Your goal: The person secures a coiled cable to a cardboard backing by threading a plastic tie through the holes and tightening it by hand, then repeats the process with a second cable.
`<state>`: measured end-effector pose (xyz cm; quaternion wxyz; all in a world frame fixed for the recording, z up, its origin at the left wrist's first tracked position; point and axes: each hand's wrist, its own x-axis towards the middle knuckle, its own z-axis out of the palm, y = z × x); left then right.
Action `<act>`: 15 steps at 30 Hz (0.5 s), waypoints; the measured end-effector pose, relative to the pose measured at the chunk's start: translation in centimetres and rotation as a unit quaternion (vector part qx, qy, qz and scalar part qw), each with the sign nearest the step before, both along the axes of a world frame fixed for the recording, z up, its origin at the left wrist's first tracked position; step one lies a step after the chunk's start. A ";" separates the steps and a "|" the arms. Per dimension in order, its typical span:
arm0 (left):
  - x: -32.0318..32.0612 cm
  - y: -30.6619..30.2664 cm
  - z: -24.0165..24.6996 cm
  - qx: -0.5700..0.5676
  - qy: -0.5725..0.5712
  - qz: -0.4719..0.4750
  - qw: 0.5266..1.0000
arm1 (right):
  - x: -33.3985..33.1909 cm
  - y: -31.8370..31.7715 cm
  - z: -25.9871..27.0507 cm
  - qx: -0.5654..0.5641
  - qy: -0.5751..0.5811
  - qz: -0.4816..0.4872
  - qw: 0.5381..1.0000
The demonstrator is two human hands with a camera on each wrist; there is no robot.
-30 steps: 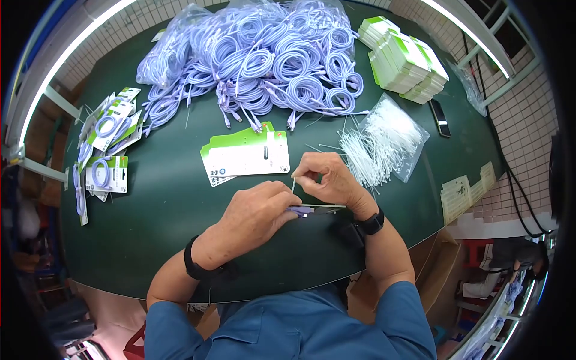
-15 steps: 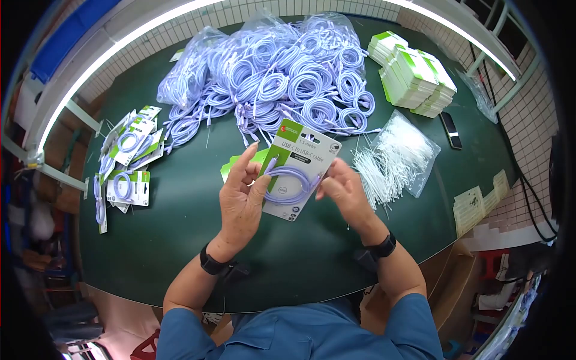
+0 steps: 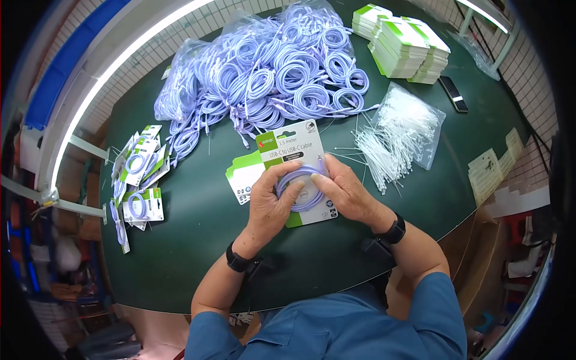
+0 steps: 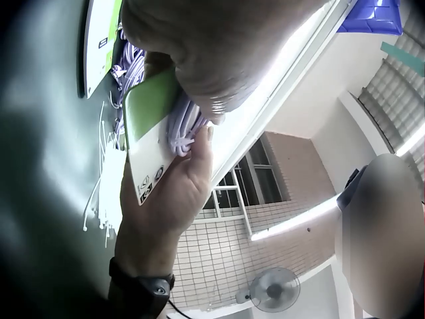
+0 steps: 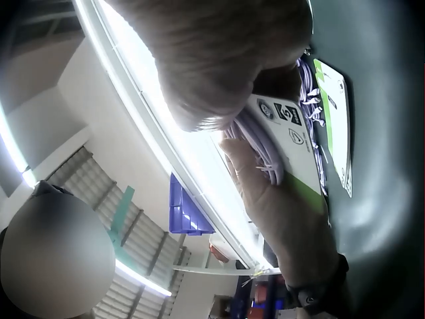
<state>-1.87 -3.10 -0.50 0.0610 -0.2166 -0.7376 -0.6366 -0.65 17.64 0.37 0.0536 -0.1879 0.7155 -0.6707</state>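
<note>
Both hands hold a green-and-white card [image 3: 287, 146] printed "USB-C to USB-C cable", its front facing up. A coiled lilac USB cable [image 3: 307, 170] lies against the card's face, and a white tie shows on the coil [image 5: 262, 143] in the right wrist view. My left hand [image 3: 270, 201] grips the card's left side, thumb on the coil. From the right side my right hand [image 3: 351, 192] grips it, its thumb also pressing on the coil; its other fingers are mostly hidden behind the card. Behind the held card lie more flat cards [image 3: 245, 175] on the table.
A large heap of coiled lilac cables [image 3: 264, 78] covers the back of the table. Carded cables [image 3: 144, 207] are piled at the left. Right of the hands are a bag of white cable ties [image 3: 405, 129], stacked cards [image 3: 405, 48], a phone [image 3: 453, 94] and taped paper [image 3: 495, 168].
The card was edge-on with the right hand pinching a tie, then tilted face up in the left hand with the right beside it. Now both hands grip it, thumbs on the coil.
</note>
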 end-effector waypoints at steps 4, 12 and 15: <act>0.1 1.1 -0.3 0.021 0.010 0.047 0.999 | -0.1 -0.6 -1.2 0.018 0.027 -0.031 0.999; 0.5 1.1 -1.5 0.025 0.022 0.107 0.994 | 0.2 -1.8 -2.5 0.015 0.053 -0.072 0.996; 0.3 0.6 -1.5 0.037 0.001 0.095 0.995 | 0.5 -2.2 -2.3 0.009 0.044 -0.072 0.996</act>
